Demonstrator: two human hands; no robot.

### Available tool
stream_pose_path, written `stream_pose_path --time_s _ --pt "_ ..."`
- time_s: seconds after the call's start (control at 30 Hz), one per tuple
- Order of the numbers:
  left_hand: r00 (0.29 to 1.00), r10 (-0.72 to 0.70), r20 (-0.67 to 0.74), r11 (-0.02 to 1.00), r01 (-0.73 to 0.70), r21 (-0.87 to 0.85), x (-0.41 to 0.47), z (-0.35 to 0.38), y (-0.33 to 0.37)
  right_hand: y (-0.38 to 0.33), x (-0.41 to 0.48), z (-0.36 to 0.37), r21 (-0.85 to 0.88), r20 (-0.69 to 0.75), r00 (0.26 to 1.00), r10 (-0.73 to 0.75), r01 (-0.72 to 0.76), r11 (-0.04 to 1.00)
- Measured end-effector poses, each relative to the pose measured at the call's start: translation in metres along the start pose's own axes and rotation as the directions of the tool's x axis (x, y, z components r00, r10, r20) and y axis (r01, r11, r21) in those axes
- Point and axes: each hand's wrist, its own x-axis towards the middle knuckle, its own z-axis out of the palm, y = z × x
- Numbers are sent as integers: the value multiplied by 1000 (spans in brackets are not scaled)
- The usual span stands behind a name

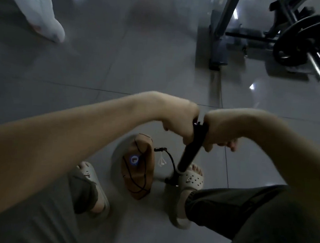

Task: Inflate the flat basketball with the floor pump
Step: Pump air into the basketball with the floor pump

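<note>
A flat brown basketball with black seams and a round blue logo lies folded on the grey tiled floor between my feet. To its right stands a black floor pump, its base under my right foot. My left hand and my right hand grip the two sides of the pump's handle, knuckles close together. A thin black hose curves from the pump's base up toward the ball; I cannot tell whether its tip sits in the ball.
A white plastic bag lies on the floor at the far left. A grey metal frame and a barbell with a black weight plate stand at the far right. My feet wear pale sandals.
</note>
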Motion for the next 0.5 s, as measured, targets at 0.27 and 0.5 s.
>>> stream_pose_path --time_s 0.27,0.5 --pt "996 -25 -87 978 43 205 54 123 -39 7 82 94 -240 -29 999 43 -48 970" --pt "995 -40 -88 985 55 163 87 173 -64 19 123 121 -276 -7 999 35 -36 961"
